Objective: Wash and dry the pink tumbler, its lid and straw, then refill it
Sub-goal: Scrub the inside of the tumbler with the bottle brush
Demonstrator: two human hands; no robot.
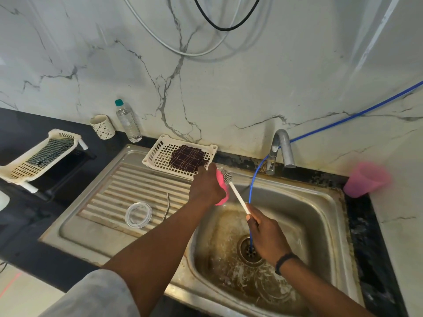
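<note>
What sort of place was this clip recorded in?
Most likely a home kitchen: a steel sink with a ribbed drainboard set into a dark counter, a tap against a marble-look wall, and a dish basket holding a cloth.

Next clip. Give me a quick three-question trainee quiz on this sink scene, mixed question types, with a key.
1. True or false: the bottle brush head is deep inside the pink tumbler.
2. Which hand holds the brush handle? A) left hand B) right hand
3. Name the two tumbler parts lying on the ribbed drainboard.

Key:
1. False; the head is at the tumbler's rim.
2. B
3. The clear lid and the metal straw.
</note>
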